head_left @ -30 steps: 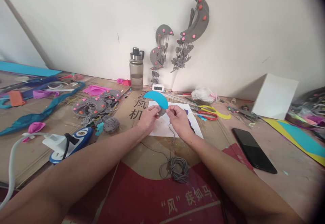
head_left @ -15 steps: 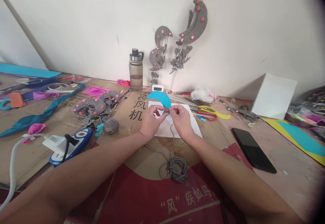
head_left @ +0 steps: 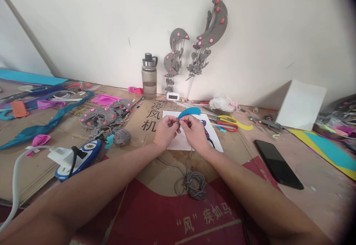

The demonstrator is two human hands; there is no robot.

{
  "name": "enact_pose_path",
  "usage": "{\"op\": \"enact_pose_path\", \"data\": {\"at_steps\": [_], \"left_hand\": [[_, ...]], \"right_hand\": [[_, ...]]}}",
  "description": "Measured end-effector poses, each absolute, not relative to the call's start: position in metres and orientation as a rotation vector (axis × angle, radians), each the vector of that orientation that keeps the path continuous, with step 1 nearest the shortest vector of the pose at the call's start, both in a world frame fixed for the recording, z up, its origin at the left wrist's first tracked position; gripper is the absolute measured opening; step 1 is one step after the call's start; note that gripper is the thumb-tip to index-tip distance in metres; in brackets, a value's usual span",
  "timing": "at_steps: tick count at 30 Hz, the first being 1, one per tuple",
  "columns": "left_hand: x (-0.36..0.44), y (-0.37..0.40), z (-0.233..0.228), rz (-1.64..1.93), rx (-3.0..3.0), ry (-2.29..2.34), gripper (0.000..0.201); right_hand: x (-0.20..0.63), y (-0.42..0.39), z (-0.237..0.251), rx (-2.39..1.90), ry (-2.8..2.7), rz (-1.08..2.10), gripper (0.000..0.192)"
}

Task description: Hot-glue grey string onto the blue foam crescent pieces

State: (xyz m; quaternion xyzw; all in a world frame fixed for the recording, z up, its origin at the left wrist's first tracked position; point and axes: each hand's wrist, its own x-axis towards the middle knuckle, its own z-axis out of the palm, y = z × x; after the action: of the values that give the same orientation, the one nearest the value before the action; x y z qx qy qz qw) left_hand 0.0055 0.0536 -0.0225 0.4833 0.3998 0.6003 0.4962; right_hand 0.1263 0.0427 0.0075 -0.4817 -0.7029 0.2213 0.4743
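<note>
A blue felt-like crescent (head_left: 190, 112) is held above a white sheet (head_left: 177, 143), now seen at a slant. My left hand (head_left: 166, 132) pinches its near tip, fingers closed. Right beside it, my right hand (head_left: 194, 132) is also closed at that tip, thumb and forefinger together. Something grey shows between the fingertips, small and partly covered. Grey yarn runs from below the hands to a loose coil (head_left: 196, 185) on the cardboard. A dark blue object with a black cord (head_left: 211, 143) lies on the sheet, partly hidden by my right hand.
Scissors (head_left: 229, 126) with yellow and red handles lie right of the sheet, a black phone (head_left: 278, 164) farther right. On the left are a blue-and-white power strip (head_left: 80, 159), a grey yarn ball (head_left: 121, 136) and grey crescents with pink dots (head_left: 97, 117). A bottle (head_left: 149, 78) stands behind.
The blue crescent has turned and swung right, from lying broad side up to a narrow slanted view. Both hands have rotated slightly, uncovering the dark blue object with its cord.
</note>
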Motion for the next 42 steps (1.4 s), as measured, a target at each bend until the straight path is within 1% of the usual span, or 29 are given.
{"op": "enact_pose_path", "data": {"at_steps": [9,17,22,29,33,36,39,40,42], "left_hand": [[0.007,0.053,-0.019,1.486,1.0,0.865,0.022],[0.004,0.054,-0.023,1.438,1.078,0.75,0.024],[0.003,0.055,-0.019,1.42,0.99,0.728,0.025],[-0.002,0.065,-0.019,1.471,0.841,0.741,0.02],[-0.006,0.073,-0.023,1.543,0.75,0.757,0.016],[-0.006,0.074,-0.024,1.562,0.699,0.778,0.014],[-0.005,0.073,-0.024,1.576,0.673,0.788,0.013],[-0.005,0.072,-0.023,1.58,0.668,0.789,0.012],[-0.006,0.071,-0.023,1.583,0.672,0.794,0.013]], "right_hand": [[0.126,0.043,0.003,-1.183,-1.698,0.513,0.009],[0.129,0.046,0.004,-1.195,-1.683,0.498,0.01],[0.13,0.046,0.003,-1.176,-1.772,0.435,0.009],[0.131,0.046,0.003,-1.172,-1.941,0.325,0.011],[0.142,0.048,0.022,-1.281,-2.076,0.283,0.022],[0.162,0.054,0.038,-1.383,-2.054,0.018,0.025],[0.185,0.063,0.045,-1.63,-2.073,-0.2,0.029],[0.19,0.066,0.044,-1.733,-2.091,-0.214,0.032],[0.198,0.069,0.039,-1.902,-2.162,-0.129,0.038]]}}
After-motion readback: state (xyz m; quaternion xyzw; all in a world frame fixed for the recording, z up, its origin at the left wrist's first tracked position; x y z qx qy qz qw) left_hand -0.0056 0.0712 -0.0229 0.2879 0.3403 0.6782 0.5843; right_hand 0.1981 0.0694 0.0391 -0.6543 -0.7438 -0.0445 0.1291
